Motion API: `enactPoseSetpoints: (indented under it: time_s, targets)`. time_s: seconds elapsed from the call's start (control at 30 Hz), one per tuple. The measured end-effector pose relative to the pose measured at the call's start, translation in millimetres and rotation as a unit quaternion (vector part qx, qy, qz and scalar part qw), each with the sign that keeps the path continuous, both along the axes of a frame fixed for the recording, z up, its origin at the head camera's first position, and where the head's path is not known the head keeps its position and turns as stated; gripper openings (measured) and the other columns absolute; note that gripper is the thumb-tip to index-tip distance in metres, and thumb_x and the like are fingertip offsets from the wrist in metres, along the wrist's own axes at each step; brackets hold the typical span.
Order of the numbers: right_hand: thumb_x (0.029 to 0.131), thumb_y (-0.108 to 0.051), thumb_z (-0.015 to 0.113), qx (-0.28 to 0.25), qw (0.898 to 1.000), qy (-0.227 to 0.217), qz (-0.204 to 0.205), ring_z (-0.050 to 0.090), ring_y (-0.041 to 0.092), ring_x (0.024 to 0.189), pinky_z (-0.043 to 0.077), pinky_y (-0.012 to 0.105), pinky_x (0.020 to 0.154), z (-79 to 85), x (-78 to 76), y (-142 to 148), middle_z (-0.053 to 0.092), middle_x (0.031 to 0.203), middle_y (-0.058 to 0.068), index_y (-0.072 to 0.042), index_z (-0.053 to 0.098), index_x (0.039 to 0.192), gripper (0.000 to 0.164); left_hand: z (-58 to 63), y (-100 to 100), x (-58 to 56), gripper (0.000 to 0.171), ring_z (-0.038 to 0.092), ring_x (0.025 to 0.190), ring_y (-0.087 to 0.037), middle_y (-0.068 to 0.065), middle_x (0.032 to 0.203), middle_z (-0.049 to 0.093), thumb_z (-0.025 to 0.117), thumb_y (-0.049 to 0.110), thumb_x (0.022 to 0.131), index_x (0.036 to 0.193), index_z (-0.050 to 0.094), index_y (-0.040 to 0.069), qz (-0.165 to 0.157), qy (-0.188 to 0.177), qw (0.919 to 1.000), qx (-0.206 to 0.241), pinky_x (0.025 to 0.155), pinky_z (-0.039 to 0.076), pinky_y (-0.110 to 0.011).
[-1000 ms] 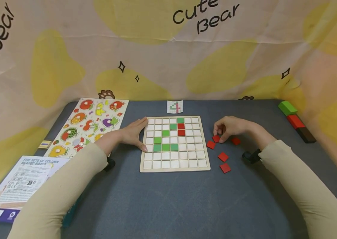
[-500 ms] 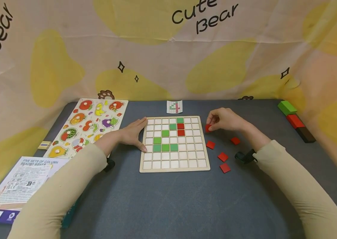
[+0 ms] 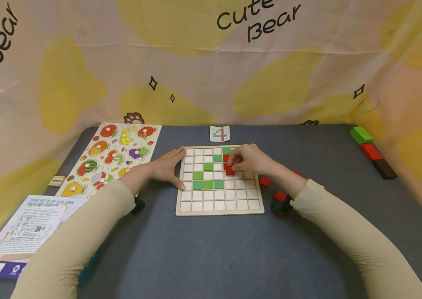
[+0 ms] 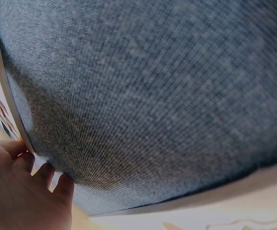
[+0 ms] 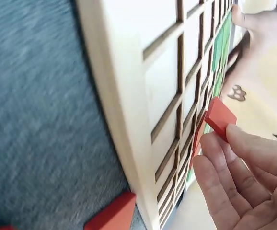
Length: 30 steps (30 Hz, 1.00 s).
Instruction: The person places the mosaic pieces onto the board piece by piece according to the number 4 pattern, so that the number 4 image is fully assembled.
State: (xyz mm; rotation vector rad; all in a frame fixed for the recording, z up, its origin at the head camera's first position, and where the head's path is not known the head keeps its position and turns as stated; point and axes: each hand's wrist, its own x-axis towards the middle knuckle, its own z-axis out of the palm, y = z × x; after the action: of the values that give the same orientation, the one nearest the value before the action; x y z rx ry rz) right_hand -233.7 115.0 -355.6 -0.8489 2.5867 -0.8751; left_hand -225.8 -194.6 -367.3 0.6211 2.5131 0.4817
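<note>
A wooden grid board (image 3: pixel 220 210) lies on the dark table, with several green tiles (image 3: pixel 208 184) and red tiles (image 3: pixel 226 158) set in its cells. Between thumb and fingers my right hand (image 3: pixel 251 158) pinches a red square tile (image 5: pixel 220 116); in the right wrist view it is tilted just above the cells. My left hand (image 3: pixel 163 166) rests along the board's left edge, thumb and fingers spread and touching the frame. In the left wrist view the left hand (image 4: pixel 28 191) shows its fingertips at the board's edge.
Loose red tiles (image 3: pixel 265 181) lie right of the board, some partly hidden by my right arm. A small pattern card (image 3: pixel 219 133) lies behind the board. Left are a fruit puzzle board (image 3: pixel 114 157) and a printed box (image 3: pixel 28 228); coloured blocks (image 3: pixel 371 152) stand far right.
My right hand has picked up a red tile from the table and carried it left over the board, near the red column. The left hand has stayed in place.
</note>
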Motion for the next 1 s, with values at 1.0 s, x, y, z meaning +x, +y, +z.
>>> enactPoseSetpoints:
  time_s: [1.0]
  targets:
    - [0.084, -0.016, 0.078, 0.045, 0.994, -0.089, 0.053, 0.064, 0.013, 0.079, 0.053, 0.027, 0.072, -4.9, -14.2, 76, 0.071, 0.089, 0.003, -0.012, 0.070, 0.095, 0.014, 2.3, 3, 0.9, 0.126, -0.004, 0.155, -0.044, -0.020, 0.167, -0.007, 0.085, 0.042, 0.075, 0.158, 0.000, -0.001, 0.005, -0.003, 0.9999, -0.010, 0.125, 0.007, -0.060]
